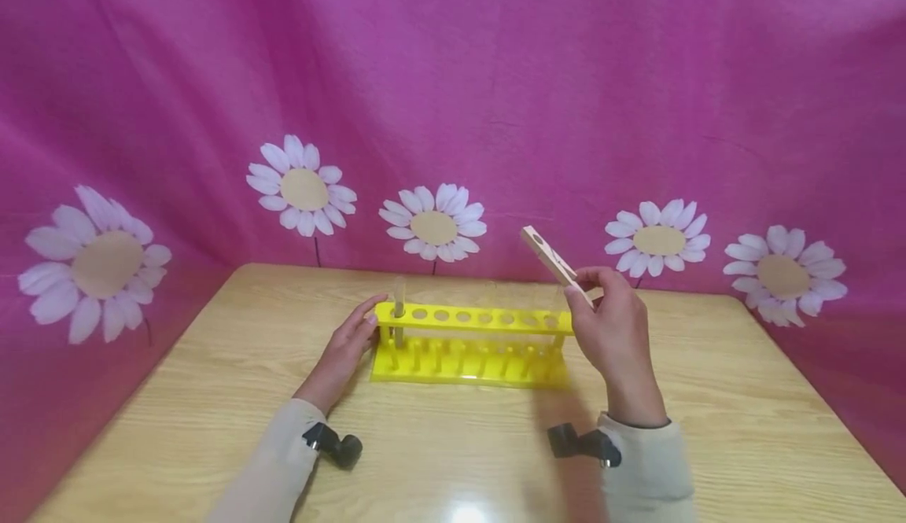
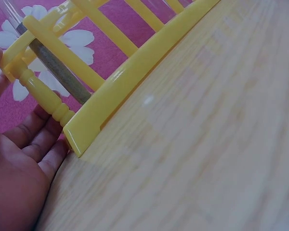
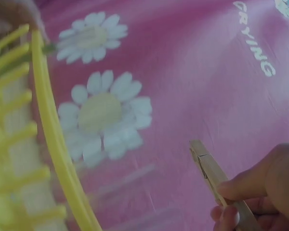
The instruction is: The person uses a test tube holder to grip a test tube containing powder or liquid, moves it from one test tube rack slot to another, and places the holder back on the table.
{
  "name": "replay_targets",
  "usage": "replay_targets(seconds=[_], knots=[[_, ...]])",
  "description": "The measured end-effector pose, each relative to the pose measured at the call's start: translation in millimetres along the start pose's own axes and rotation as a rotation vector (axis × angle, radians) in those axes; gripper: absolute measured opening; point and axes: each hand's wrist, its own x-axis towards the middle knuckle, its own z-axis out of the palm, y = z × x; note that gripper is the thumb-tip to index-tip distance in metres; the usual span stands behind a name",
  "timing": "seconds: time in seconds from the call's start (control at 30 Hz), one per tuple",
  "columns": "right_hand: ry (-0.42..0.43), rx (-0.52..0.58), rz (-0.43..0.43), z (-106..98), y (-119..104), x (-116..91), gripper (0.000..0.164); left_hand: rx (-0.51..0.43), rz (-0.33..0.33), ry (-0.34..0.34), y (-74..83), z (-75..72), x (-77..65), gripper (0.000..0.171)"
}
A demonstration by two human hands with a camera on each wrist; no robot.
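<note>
A yellow test tube rack [image 1: 470,377] stands on the table, one row of holes along its top bar. Its left end hole holds a test tube [image 1: 399,303] with grey-green contents, seen closer as a dark tube [image 2: 62,74] in the left wrist view. My left hand [image 1: 345,350] holds the rack's left end, thumb in front and fingers behind the end post. Above the rack's right end, my right hand [image 1: 617,330] pinches a wooden test tube clamp [image 1: 548,257] by its handle end. The clamp points up and left, with nothing visible in its jaws.
Faint clear tubes [image 3: 127,183] rise from the rack's right part. The light wood table [image 1: 453,436] reaches back to a magenta cloth [image 1: 495,114] printed with white daisies. Black cameras sit at both wrists.
</note>
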Motion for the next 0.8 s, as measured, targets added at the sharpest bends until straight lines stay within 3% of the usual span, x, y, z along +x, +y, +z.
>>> replay_targets(seconds=[0.3, 0.8], knots=[[0.053, -0.069, 0.029, -20, 28, 2, 0.025, 0.012, 0.002, -0.019, 1.0, -2.0, 0.5, 0.048], [0.031, -0.085, 0.126, -28, 59, 5, 0.031, 0.011, -0.019, -0.006, 3.6, -0.4, -0.5, 0.046]])
